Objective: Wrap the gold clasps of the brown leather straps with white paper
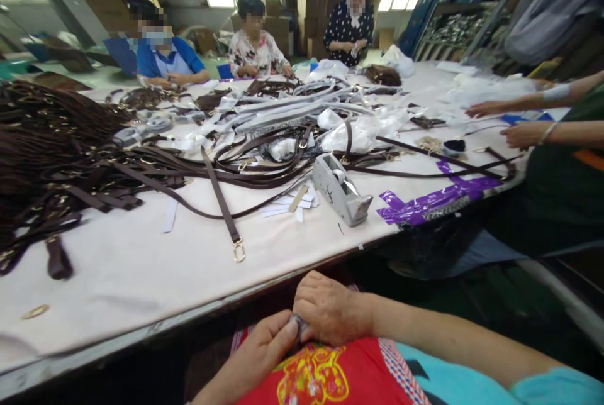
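Observation:
Below the table edge, over a red apron point(314, 380) with a yellow print, my two hands meet. My left hand point(268, 345) is closed, its thumb pressed against a small grey piece that looks like cloth point(297, 323). My right hand point(325, 309) is curled round the other side of the same piece, which is mostly hidden by the fingers. On the table in front lie a dark brown strap point(221, 197) with a gold clasp point(240, 250) and a grey tape dispenser point(340, 190).
Brown straps point(51, 128) pile up on the left of the white table point(189, 279). Plastic bags point(358, 131) and grey strips cover the middle. Purple tape point(425, 204) marks the front edge. Several people sit or stand around; a co-worker's hands point(523, 134) reach in at right.

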The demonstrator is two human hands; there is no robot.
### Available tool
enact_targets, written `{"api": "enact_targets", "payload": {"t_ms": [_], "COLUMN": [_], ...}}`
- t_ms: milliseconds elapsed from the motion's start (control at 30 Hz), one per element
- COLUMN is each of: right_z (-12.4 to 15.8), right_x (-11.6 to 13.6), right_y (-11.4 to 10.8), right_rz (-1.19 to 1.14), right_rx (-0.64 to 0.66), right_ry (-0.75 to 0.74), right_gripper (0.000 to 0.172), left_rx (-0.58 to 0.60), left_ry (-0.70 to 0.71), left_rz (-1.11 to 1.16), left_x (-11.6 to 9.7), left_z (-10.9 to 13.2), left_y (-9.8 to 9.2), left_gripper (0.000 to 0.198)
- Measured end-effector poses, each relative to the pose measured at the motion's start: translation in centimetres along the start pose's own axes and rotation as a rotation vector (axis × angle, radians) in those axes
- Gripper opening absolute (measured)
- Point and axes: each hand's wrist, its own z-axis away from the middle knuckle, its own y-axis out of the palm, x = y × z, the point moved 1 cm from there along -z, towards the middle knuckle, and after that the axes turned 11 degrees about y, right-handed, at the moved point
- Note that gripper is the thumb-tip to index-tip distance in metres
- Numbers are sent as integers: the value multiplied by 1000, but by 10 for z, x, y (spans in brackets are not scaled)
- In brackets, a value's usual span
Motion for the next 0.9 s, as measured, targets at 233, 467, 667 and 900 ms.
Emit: {"api": "enact_targets", "payload": {"t_ms": [233, 467, 667, 900], "right_z": [-15, -83, -124, -124], "right_x": [-36, -130, -157, -155], "right_y": [-27, -63, -66, -78], "right_rz": [-288, 220, 330, 346], "right_rx": [-213, -161, 32, -13], "right_ry": [228, 637, 583, 515], "right_gripper": [22, 29, 26, 17], "left_rx": [-157, -163, -166, -188], "left_ry": [5, -4, 0, 40], "left_rz": [5, 55, 54, 49], "left_x": [33, 44, 39, 49], "left_z": [-5, -2, 7, 11], "left_y": [-12, -16, -22, -26], "left_gripper": [59, 60, 62, 60]}}
